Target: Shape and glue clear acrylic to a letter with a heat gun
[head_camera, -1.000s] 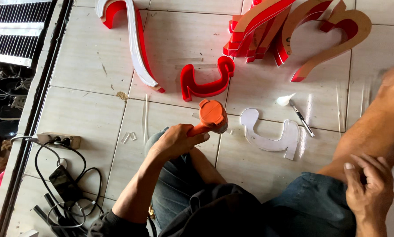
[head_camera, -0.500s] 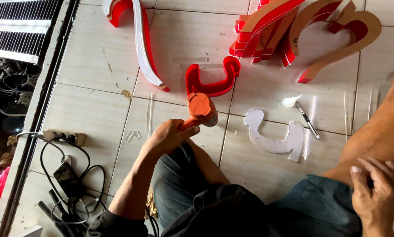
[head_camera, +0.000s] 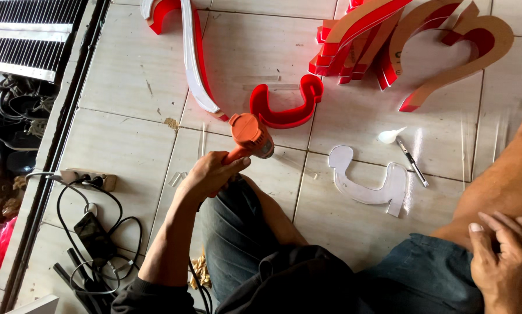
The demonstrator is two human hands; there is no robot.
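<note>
Left hand (head_camera: 211, 174) grips the orange heat gun (head_camera: 250, 136), aimed at the red channel letter (head_camera: 285, 107); right hand (head_camera: 502, 259) rests loosely curled, empty, on the knee; white acrylic face (head_camera: 368, 183) lies unfitted.

One orange heat gun (head_camera: 250, 136), one clear flat cutout (head_camera: 370, 181), one small knife (head_camera: 412, 161), one power strip (head_camera: 89, 179), two hands.

I see a glossy orange plastic heat gun (head_camera: 250, 135) over pale glazed floor tiles (head_camera: 127, 87), smooth but smudged. The red channel letter (head_camera: 284, 107) looks like shiny acrylic, the flat white cutout (head_camera: 365, 180) matt plastic, my jeans (head_camera: 237, 238) coarse denim.
</note>
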